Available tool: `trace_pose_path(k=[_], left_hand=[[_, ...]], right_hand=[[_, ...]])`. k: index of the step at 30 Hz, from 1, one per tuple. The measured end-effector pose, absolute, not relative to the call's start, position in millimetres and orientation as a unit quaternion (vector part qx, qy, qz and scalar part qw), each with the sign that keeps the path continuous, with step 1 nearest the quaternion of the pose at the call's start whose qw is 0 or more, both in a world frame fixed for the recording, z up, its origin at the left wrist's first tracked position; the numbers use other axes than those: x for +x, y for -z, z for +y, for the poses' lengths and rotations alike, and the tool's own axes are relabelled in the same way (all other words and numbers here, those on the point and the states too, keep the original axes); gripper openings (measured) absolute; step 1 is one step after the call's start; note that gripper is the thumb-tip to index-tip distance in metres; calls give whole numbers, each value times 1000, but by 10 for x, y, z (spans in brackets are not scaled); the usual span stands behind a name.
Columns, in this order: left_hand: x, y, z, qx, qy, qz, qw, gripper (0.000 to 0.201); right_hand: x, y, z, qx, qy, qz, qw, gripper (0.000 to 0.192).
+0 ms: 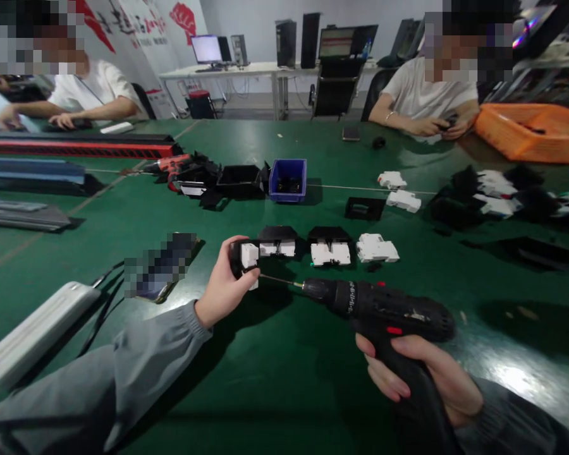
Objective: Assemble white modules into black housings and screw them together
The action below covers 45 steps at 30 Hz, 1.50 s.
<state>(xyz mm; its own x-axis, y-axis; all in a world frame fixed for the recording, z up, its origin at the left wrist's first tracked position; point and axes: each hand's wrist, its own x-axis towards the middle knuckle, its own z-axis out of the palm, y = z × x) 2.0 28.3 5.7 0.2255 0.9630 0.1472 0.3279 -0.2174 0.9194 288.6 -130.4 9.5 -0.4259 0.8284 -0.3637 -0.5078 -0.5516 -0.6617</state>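
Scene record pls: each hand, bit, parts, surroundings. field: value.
left_hand: left hand grips black-and-white part
right_hand: right hand holds black drill by its handle
bit: bit points at held part; tip contact unclear
parts_beyond: two similar parts, then white piece to their right
left_side: phone, power strip
farther: red drill, blue bin, orange basket
surface: green table

Right fingers (pixel 384 377) gripping drill (pixel 403 309), blue bin (pixel 287 197)
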Motion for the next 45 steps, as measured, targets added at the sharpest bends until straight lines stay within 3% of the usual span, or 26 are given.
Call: trace_pose_path(k=[24,45], left_hand=[[30,-14,216,727,-426,457,287,61],[-28,53,263,739,-427,444,273,66]], right_hand=[[2851,-85,-1295,-369,-794,-212,434,30],[2902,-32,-1314,-323,-812,-229,429,38]])
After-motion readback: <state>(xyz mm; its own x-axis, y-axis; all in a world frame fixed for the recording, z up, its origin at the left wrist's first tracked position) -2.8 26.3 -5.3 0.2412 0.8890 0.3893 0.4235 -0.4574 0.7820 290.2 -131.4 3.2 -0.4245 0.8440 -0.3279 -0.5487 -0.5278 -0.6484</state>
